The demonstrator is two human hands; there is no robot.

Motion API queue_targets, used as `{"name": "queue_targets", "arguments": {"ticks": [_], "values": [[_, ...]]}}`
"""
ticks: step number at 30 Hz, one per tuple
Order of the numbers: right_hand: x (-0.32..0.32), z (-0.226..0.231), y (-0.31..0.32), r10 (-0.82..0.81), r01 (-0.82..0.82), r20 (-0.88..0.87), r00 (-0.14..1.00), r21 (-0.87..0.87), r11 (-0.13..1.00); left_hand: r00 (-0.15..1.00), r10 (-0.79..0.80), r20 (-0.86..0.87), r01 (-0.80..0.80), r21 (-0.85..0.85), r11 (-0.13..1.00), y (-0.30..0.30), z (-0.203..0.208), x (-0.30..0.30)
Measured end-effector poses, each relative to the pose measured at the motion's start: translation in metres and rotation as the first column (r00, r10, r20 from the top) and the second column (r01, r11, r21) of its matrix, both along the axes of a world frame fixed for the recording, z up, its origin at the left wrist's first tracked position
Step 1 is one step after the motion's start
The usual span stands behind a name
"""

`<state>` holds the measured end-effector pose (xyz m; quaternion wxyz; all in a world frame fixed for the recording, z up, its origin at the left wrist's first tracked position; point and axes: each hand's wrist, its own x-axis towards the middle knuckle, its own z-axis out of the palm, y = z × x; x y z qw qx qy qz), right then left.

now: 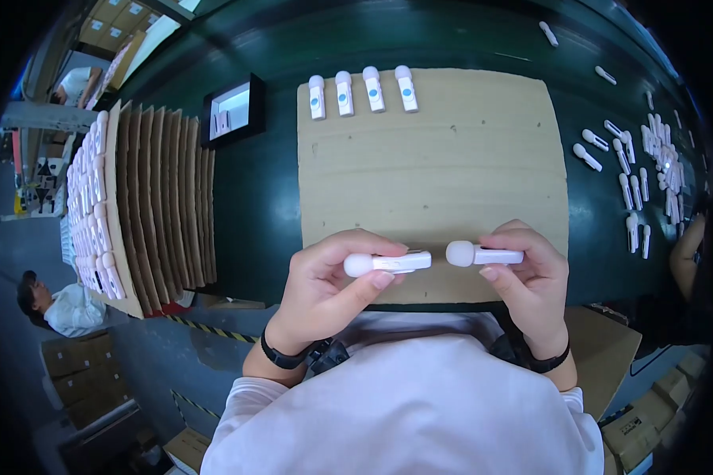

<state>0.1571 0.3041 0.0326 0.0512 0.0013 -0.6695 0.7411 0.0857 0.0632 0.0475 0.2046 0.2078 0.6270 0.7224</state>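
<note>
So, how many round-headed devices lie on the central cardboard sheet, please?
4: leftmost device, second device, third device and rightmost device, in a row near the cardboard sheet's far edge, left of centre.

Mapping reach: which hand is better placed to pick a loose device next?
Right, probably: the right hand sits nearer the loose devices than the left hand, though each holds a white device.

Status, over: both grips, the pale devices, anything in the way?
Left grip holds one pale device. Right grip holds another pale device, apart. Nothing seen between them; four similar devices near far edge of cardboard.
</note>
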Motion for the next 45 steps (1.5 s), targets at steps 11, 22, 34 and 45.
{"name": "queue_targets", "arguments": {"ticks": [11, 22, 34, 45], "values": [[0.003, -0.002, -0.008, 0.046, -0.004, -0.167, 0.985, 0.244, 0.97, 0.915, -0.073, -0.398, -0.012, -0.206, 0.979, -0.004, 0.002, 0.0], [-0.001, -0.003, -0.004, 0.059, 0.035, -0.279, 0.959, 0.319, 0.947, 0.938, 0.024, -0.347, -0.089, -0.174, 0.981, -0.001, -0.001, 0.004], [-0.007, -0.004, -0.006, 0.075, 0.027, -0.298, 0.952, 0.324, 0.946, 0.894, 0.035, -0.447, -0.118, -0.16, 0.98, 0.001, -0.009, 0.001], [-0.009, 0.001, -0.002, 0.173, -0.09, -0.219, 0.96, 0.343, 0.935, 0.928, 0.118, -0.353, -0.137, -0.029, 0.99, 0.01, -0.011, 0.002]]}}
